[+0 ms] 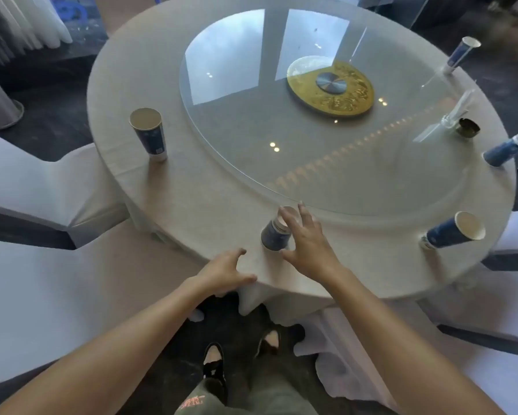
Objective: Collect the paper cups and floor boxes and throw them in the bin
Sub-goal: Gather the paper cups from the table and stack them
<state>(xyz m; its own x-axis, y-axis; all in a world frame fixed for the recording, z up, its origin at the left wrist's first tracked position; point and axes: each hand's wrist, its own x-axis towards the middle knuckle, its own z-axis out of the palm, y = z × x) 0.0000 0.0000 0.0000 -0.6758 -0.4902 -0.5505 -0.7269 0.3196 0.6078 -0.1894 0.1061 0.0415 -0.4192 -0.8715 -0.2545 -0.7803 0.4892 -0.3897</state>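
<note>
The round desk [192,181] has a pale cloth on it, and its near edge is right in front of the person's feet. A big round glass plate [311,139] lies on the middle of the desk, so only a ring of cloth is left bare around it.

The right hand [307,238] is spread wide beside a blue paper cup [274,235] that stands near the near edge of the desk. The fingers reach over the cup's top and the thumb is by its foot, but the hand is not closed on it. The left hand [224,272] is open too and rests on the edge of the cloth, holding nothing.

More cups stand around the ring of cloth: a left cup [150,134], a near right cup [452,232], a far right cup [502,151] and a back cup [461,53]. They are well apart from each other.

White covered chairs [42,187] stand close on the left and on the right of the desk. The dark floor [245,354] between them is a narrow place to stand.
</note>
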